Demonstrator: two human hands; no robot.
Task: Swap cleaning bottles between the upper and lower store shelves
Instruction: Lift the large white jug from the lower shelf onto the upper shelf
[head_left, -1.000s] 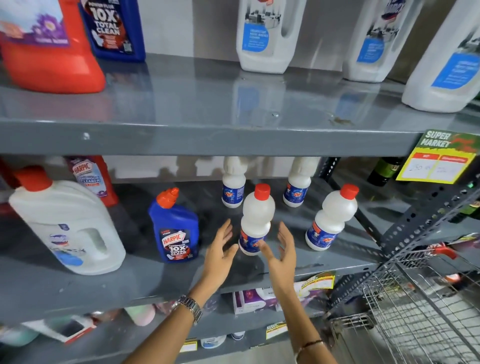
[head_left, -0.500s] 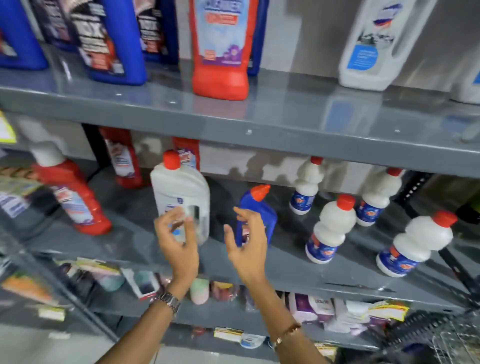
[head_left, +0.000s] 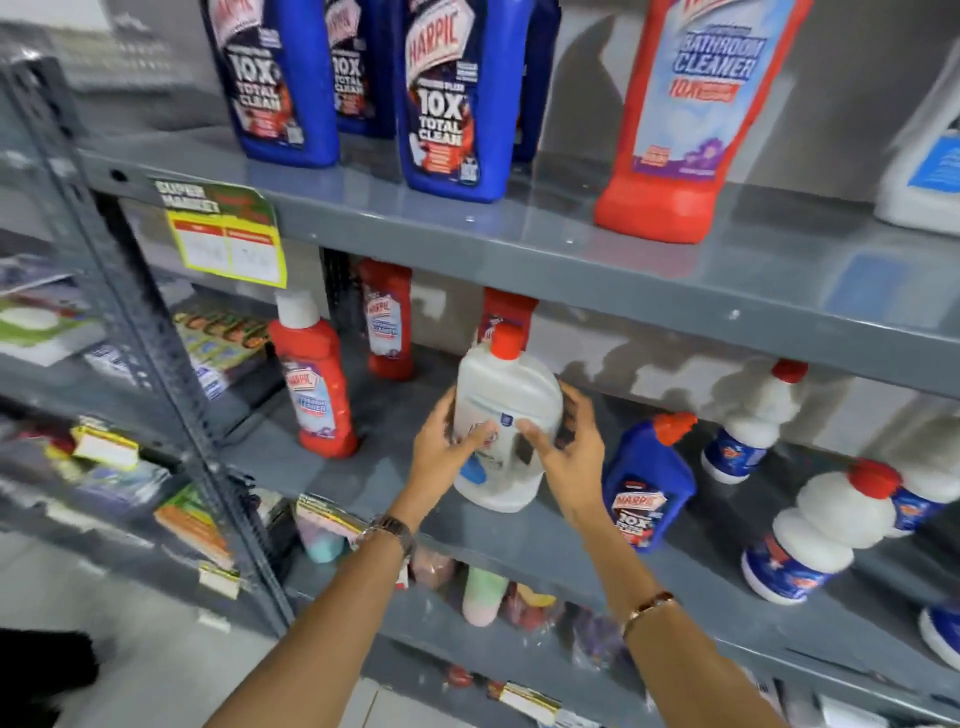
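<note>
Head view looks down on a white jug (head_left: 506, 415) with a red cap, a moulded handle and a pale label with blue print; it stands upright on the lower shelf (head_left: 363, 483), near the front edge. The left hand (head_left: 441, 447) presses against its left side with the thumb across the label, and the right hand (head_left: 566, 452) wraps its right side with the thumb near the handle opening, so both hands are closed around the jug. A watch (head_left: 389, 530) sits on the left wrist and a thin bracelet (head_left: 647, 605) on the right. Left of the jug on the same shelf stands a red bottle (head_left: 317, 384) with a white cap, and two more red ones stand behind. To the right are a small blue Harpic bottle (head_left: 647, 488) with an orange nozzle and several white bottles with red caps (head_left: 821, 525). The upper shelf (head_left: 519, 249) carries tall blue Harpic bottles (head_left: 452, 98) and a red bathroom cleaner bottle (head_left: 685, 119). A yellow price tag (head_left: 226, 244) hangs from its front edge. Half a second ago both hands were open and just short of the jug; now they clasp it, and the camera has come closer.
</note>
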